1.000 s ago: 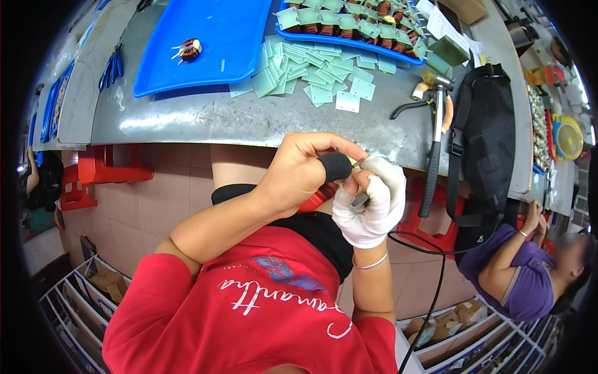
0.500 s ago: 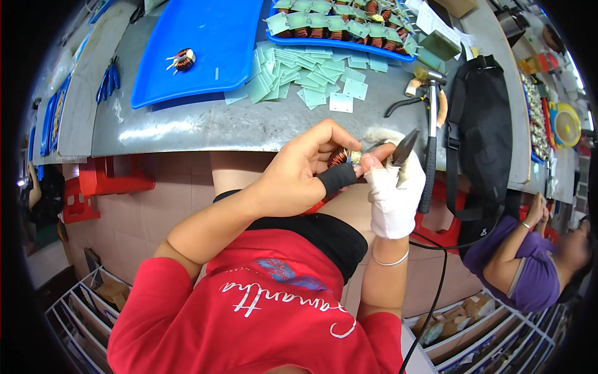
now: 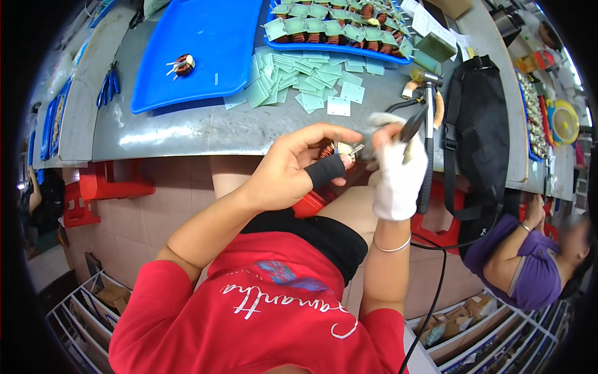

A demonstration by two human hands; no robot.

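Note:
My left hand [image 3: 277, 165], a black sleeve [image 3: 325, 171] on its thumb, holds a copper-wound ring coil [image 3: 327, 150] between thumb and fingers. Pale wire leads stick out of the coil toward the right. Just right of it and apart from it is my right hand [image 3: 397, 181], in a white glove with bare fingertips. It is closed around a dark-jawed hand tool [image 3: 412, 126], which looks like pliers and points up and right. Motion smears the right fingertips, and the tool's handles are hidden in the hand. Both hands are at the table's front edge.
A blue tray [image 3: 146, 87] bears another coil [image 3: 182, 65]. Behind a pile of pale green plates [image 3: 299, 75], a second blue tray [image 3: 336, 47] holds rows of coils with plates. A hammer [image 3: 426, 77] and black bag [image 3: 478, 124] lie right. Another person [image 3: 529, 268] sits far right.
My right hand has drawn away from the coil's leads, up and slightly right, with the tool still in it. My left hand has shifted a little left with the coil, whose leads now show.

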